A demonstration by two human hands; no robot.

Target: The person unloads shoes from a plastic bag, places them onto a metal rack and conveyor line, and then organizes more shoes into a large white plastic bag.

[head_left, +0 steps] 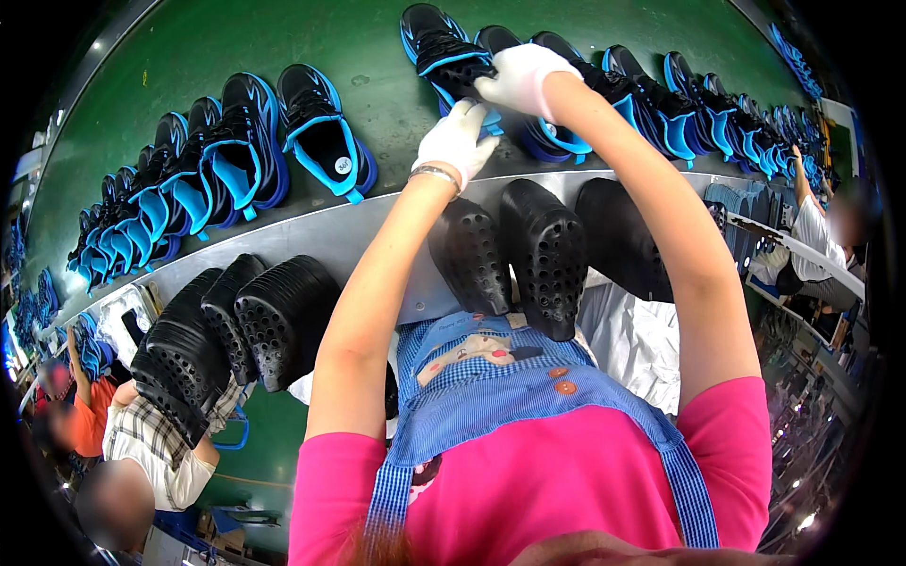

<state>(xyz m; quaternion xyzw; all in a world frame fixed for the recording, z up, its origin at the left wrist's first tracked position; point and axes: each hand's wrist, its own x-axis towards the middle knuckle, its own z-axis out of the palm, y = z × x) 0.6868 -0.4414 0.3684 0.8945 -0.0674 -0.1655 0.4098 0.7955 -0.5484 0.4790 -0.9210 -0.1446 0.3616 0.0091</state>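
A black sneaker with blue trim (432, 40) points away from me on the green work surface. My left hand (455, 146), in a white glove, is closed at its heel, near the blue pull tab. A black perforated shoe insert (461, 77) sits in the shoe's opening, partly hidden by my gloved right hand (527, 79), whose fingers are closed on it. Just right of this shoe, and partly behind my right hand and arm, stand more sneakers of the same kind (618, 87).
Another row of sneakers (247, 141) stretches away on the left. Black ridged, perforated inserts (545, 250) lie along the grey metal edge (401, 231) before me, with more inserts (283, 316) to the left. Other people (156, 448) are at lower left and far right.
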